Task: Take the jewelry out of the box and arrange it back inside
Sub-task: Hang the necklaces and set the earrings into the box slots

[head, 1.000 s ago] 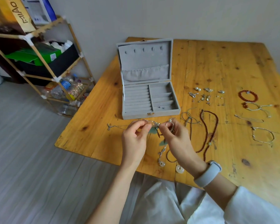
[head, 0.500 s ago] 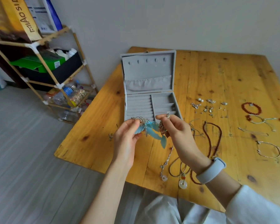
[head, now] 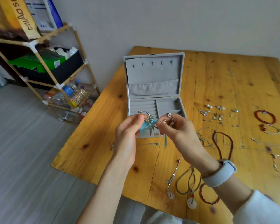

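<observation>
While both hands are raised above the front edge of the jewelry box (head: 153, 88), a tangle of silver chain with pale blue feather-shaped charms (head: 148, 122) hangs between them. The left hand (head: 128, 136) pinches one end of that piece between thumb and forefinger, a silver loop showing just above the fingertips. The right hand (head: 178, 131) pinches the other side, and a silver ring-shaped pendant (head: 168, 121) stands up from its curled fingers. One blue strand dangles below the right hand toward the tabletop (head: 217, 75).

The box sits open behind the hands, its grey lid upright with a row of small hooks and a gathered pocket; what shows of its ring rolls and side compartments is bare grey lining.

To the right of the box lie small silver earrings and pearl studs (head: 217, 113), a red bead bracelet (head: 265, 117), thin silver chains and bangles. A dark red bead necklace (head: 223, 146) lies just beyond the right wrist, which wears a light grey watch (head: 220, 173). Near the front edge of the tabletop rest cord necklaces with white disc pendants (head: 191, 203). A thin silver chain lies on the wood under the left hand.

A bamboo shelf (head: 44, 65) with boxes and bottles stands at the left, against the wall.
</observation>
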Available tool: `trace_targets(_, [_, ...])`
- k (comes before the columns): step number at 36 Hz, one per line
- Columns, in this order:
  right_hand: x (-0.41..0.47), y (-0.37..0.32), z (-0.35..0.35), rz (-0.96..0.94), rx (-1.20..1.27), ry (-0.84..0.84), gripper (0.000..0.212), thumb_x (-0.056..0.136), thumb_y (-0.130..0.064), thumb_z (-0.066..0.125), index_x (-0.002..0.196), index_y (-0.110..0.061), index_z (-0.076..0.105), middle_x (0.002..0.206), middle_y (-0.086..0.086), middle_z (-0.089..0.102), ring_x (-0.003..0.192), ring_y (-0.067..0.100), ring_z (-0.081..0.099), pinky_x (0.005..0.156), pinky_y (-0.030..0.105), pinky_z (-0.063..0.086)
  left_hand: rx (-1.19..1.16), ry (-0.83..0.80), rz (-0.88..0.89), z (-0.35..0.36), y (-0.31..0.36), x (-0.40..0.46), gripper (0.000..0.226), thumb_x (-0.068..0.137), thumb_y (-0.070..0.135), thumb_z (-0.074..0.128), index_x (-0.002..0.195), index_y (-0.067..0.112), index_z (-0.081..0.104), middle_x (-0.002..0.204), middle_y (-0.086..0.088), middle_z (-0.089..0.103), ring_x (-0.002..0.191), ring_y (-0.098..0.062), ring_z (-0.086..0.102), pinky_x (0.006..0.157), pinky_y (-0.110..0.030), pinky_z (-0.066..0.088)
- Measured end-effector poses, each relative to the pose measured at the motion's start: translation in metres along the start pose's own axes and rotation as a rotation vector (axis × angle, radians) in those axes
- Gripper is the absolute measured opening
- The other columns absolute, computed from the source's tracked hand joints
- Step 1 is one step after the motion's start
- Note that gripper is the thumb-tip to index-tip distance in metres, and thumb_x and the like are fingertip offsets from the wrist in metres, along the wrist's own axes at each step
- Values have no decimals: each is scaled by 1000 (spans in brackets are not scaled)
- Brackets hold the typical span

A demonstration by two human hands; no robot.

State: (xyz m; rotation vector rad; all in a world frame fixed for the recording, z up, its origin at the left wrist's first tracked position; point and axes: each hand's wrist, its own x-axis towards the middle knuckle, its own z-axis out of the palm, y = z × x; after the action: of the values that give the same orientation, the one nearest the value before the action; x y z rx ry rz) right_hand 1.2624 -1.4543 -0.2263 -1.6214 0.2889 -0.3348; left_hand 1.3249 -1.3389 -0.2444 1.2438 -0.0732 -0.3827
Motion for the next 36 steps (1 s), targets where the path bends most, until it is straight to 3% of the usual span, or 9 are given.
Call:
trace_targets(4, [5, -1, 2, -48, 4, 55, 10, 86, -6, 59, 77, -3, 61, 65, 7, 52, 61, 11, 46, 55, 15, 39, 17, 4, 57, 0, 0, 2, 12, 68, 31, 69, 75, 22, 73, 86, 5, 71, 88, -12, 60, 74, -23, 41])
trace_targets(11, [6, -2, 3, -106, 32, 82, 9, 86, -3, 59, 77, 0, 61, 61, 2, 50, 57, 11, 42, 50, 12, 34, 133, -65, 84, -1, 0, 0, 15, 70, 34, 64, 76, 21, 67, 84, 3, 67, 79, -7, 58, 69, -20, 41])
trace_targets(13, [5, -3, 5, -134, 33, 86, 10, 85, -2, 59, 76, -2, 61, 60, -1, 52, 57, 10, 44, 51, 14, 36, 130, -53, 107, -1, -1, -1, 17, 71, 33, 65, 79, 17, 65, 84, -1, 66, 77, -10, 57, 69, -21, 42])
trace_targets(16, [2, -3, 8, -161, 69, 125, 14, 86, -4, 59, 73, -9, 61, 59, -4, 53, 59, 11, 45, 55, 17, 37, 93, -32, 133, 0, -2, -2, 12, 71, 29, 74, 73, 22, 64, 77, 6, 66, 72, -6, 56, 67, -20, 42])
trace_targets(23, [-2, 6, 13, -95, 285, 216, 16, 82, -9, 64, 67, -16, 62, 58, -5, 54, 64, 15, 49, 66, 28, 41, -16, 15, 133, 3, -5, -10, 18, 69, 28, 65, 83, 16, 63, 74, 9, 66, 69, -5, 56, 69, -24, 42])
trace_targets(29, [2, 8, -6, -57, 318, 238, 27, 85, -12, 60, 63, -26, 66, 60, -5, 56, 63, 10, 50, 71, 28, 40, -27, 61, 133, -13, 4, -4, 18, 70, 26, 64, 85, 15, 63, 89, 1, 70, 84, -11, 61, 75, -26, 44])
trace_targets(33, [7, 10, -16, -6, 61, 159, 16, 92, -17, 51, 80, -18, 61, 68, -2, 52, 67, 9, 48, 66, 22, 40, 242, 66, 141, -24, 7, 4, 10, 83, 19, 63, 82, 9, 64, 73, 6, 68, 72, -5, 59, 71, -18, 46])
trace_targets(36, [15, 13, -21, 61, -82, 32, 27, 98, -22, 35, 102, -14, 61, 80, 1, 51, 76, 11, 49, 63, 9, 41, 578, 83, 196, -32, 5, 16, 20, 88, 22, 59, 81, 4, 65, 75, -5, 63, 64, -4, 51, 62, -20, 39])
